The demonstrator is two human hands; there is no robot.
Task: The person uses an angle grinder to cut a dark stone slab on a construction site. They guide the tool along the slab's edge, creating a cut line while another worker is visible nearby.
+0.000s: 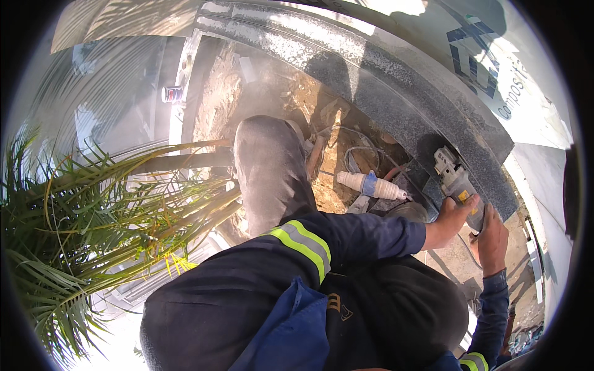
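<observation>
Both my hands are closed around a grey angle grinder with a yellow label, at the right. My left hand wraps its body from the left. My right hand grips the rear end of it. The tool's head lies against the inner edge of a dark speckled stone slab, and its disc is not clearly visible. To the left of the tool lies a pale, ridged, tapered thing with a blue band. A thin cable loops on the rubble behind it.
Palm fronds fill the left side, near my bent knee. A small can stands on a pale ledge. Broken earth and rubble lie inside the slab. A white printed panel rises beyond it. Dust hazes the far side.
</observation>
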